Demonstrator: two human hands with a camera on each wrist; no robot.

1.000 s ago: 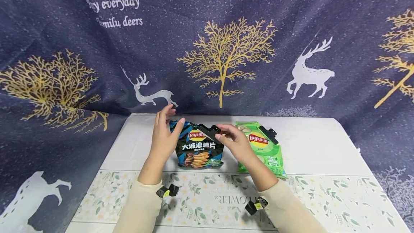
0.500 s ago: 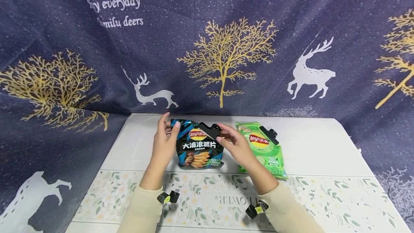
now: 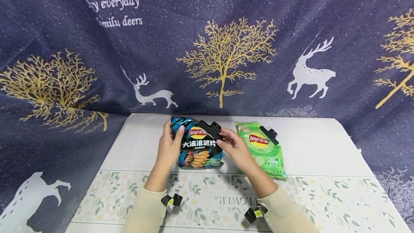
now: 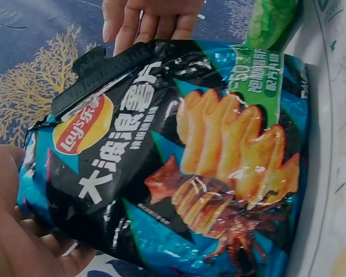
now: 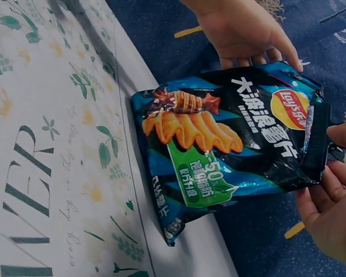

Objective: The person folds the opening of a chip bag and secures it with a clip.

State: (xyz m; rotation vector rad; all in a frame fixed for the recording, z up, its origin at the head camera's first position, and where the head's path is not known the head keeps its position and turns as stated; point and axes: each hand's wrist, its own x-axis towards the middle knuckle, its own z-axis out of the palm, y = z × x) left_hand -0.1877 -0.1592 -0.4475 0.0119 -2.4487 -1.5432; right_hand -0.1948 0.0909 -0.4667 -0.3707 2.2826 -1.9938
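A black and blue chip bag (image 3: 198,154) stands nearly upright on the table, its printed front towards me. Across its top right corner sits a black clip (image 3: 210,128), tilted down to the right. My left hand (image 3: 169,145) grips the bag's left side, thumb in front and fingers behind, as the left wrist view also shows. At the clip's right end, my right hand (image 3: 237,148) holds the bag's corner between thumb and fingers. In the right wrist view the thumb lies by the clip (image 5: 317,138), and the fingers are partly hidden behind the bag (image 5: 219,127).
Right of the black bag lies a green chip bag (image 3: 262,150) with its own black clip (image 3: 269,135) at the top right. The white table (image 3: 310,146) has a floral mat (image 3: 200,204) along its front. A dark blue cloth (image 3: 155,46) hangs behind.
My left hand has come down and right from beside the bag's upper left corner and now grips that side. My right hand has stayed at the clip; the bag has barely moved.
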